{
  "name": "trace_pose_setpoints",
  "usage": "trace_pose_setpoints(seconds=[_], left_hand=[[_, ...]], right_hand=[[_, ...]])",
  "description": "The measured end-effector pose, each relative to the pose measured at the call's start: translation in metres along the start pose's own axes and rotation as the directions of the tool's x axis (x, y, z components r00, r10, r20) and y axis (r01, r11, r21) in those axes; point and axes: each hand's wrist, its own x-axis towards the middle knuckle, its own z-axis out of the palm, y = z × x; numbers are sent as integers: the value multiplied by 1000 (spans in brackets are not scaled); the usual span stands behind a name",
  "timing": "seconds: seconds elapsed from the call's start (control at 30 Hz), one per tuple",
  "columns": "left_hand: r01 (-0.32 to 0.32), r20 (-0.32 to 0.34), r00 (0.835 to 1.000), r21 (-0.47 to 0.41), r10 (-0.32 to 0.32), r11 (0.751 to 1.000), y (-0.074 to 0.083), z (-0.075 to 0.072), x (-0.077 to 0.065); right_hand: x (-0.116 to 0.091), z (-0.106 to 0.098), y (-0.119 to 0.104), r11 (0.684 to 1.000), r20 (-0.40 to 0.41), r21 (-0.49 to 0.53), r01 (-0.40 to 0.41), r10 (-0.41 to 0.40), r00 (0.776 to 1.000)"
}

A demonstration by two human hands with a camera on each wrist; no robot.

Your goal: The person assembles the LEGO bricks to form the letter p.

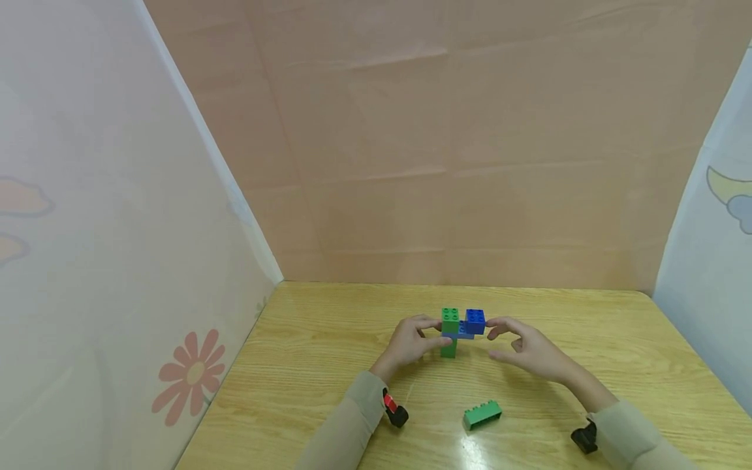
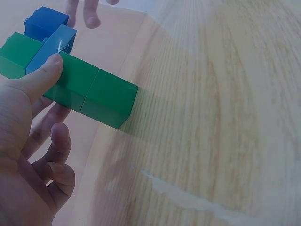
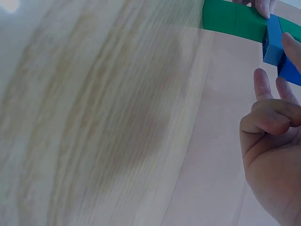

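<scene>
Several toy building bricks are joined into one upright piece. Green bricks (image 1: 450, 321) form its column, and a lighter blue brick (image 2: 60, 41) juts from between them to the right. On the outer end of that brick sits a dark blue brick (image 1: 475, 321). My left hand (image 1: 411, 341) pinches the column at the level of the lighter blue brick, thumb on the near side. Close to the dark blue brick, my right hand (image 1: 531, 352) has its thumb and fingers spread and grips nothing. Whether a right fingertip touches that brick, I cannot tell.
A loose green brick (image 1: 483, 414) lies on the wooden table (image 1: 329, 339), nearer to me than the joined bricks. Behind the table hangs a brownish cloth (image 1: 446, 143). A pale printed cloth (image 1: 117, 196) borders the left side, with another (image 1: 717, 261) on the right.
</scene>
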Motion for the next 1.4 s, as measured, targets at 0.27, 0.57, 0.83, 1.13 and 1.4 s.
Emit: trace_pose_setpoints(seconds=[0.27, 0.57, 0.83, 1.13, 1.4], left_hand=[[14, -3, 1000, 5, -14, 1000, 2, 0, 0], [-1, -3, 1000, 17, 1, 1000, 4, 1, 0], [-3, 4, 1000, 22, 3, 1000, 3, 1, 0], [-15, 8, 1000, 26, 14, 1000, 3, 1, 0], [-30, 7, 1000, 44, 29, 999, 2, 2, 1]], right_hand=[[-8, 2, 2, 999, 90, 44, 21, -25, 996], [-19, 7, 1, 997, 195, 74, 31, -45, 980], [-29, 14, 2, 993, 292, 120, 21, -55, 955], [-38, 18, 3, 992, 379, 126, 22, -68, 923], [-41, 22, 5, 995, 424, 84, 57, -88, 902]])
